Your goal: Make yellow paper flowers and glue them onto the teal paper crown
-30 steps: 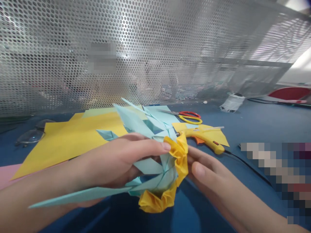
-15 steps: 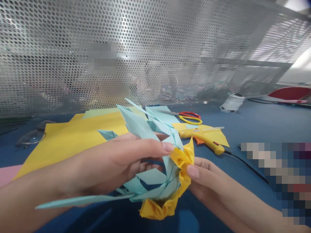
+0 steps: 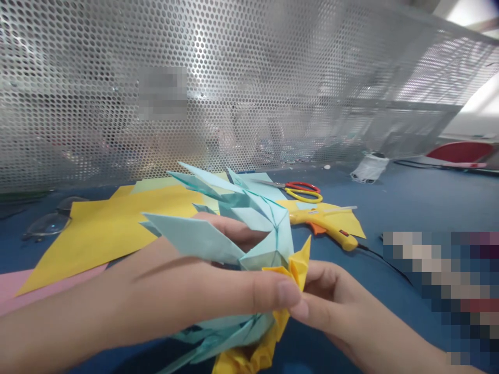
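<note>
A light-blue folded paper ring with pointed spikes (image 3: 267,244) is between my hands, its spikes aimed left and away from me. Along its near right rim runs a crumpled yellow folded paper strip (image 3: 300,265). My left hand (image 3: 218,291) grips the ring, its thumb pressed over the yellow strip and its fingers mostly hidden behind the blue paper. My right hand (image 3: 331,301) pinches the yellow strip at the rim, thumb tip touching the left thumb. The ring's lower part is partly covered by my left hand.
Red-and-yellow-handled scissors (image 3: 304,191) and a yellow glue gun (image 3: 331,226) with a black cord lie behind the ring. Yellow paper sheets (image 3: 105,223), pink paper (image 3: 23,283) and glasses (image 3: 49,224) are at left. A perforated metal screen (image 3: 234,78) stands at the back.
The ring has turned and shifted lower, bringing different spikes upward. My left thumb has moved down along the yellow strip to meet my right thumb.
</note>
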Tool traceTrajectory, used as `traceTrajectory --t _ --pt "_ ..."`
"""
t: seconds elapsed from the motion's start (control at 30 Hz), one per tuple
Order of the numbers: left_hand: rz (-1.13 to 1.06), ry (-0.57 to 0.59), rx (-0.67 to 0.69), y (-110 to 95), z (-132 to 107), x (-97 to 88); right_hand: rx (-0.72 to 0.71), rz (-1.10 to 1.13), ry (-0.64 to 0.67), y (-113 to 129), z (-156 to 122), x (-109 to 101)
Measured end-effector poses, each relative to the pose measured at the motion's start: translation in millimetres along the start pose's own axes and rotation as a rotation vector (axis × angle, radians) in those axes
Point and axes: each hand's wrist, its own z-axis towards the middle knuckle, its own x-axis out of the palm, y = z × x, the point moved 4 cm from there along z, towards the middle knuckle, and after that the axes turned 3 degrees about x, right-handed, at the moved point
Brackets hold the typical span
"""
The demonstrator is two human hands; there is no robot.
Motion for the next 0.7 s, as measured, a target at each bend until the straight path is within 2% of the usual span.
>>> traceTrajectory --t 0.03,0.07,0.13,0.23,0.33,0.43,0.5,0.6,0.67,0.7 --pt "0.083 -0.083 -0.034 0 -1 -2.7 -0.007 -0.034 -0.016 0 0 -2" --pt "0.141 -0.112 -0.05 -2 -3 -3.2 -0.013 -0.068 -0.041 1 0 -4" --pt "0.129 -0.02 -0.029 -7 -2 2.4 -0.033 -0.124 -0.078 3 0 -8" --pt "-0.034 0.166 -0.036 -9 0 11.8 -0.072 -0.155 -0.084 7 1 -11" --pt "-0.03 0.231 -0.094 -3 3 13.8 -0.089 -0.157 -0.083 7 2 -11" --pt "0.033 0.242 -0.05 -2 4 13.4 -0.085 -0.141 -0.069 4 2 -9" --pt "0.067 0.208 0.008 -5 3 12.9 -0.073 -0.113 -0.032 1 2 -7" --pt "0.167 0.12 0.004 -8 0 11.7 -0.065 -0.073 0.029 -2 1 -5" --pt "0.255 -0.043 -0.026 -7 -2 5.6 -0.077 -0.067 0.042 -2 0 -5" --pt "0.301 -0.167 -0.043 -5 -4 0.1 -0.085 -0.068 0.043 -1 -1 -5"
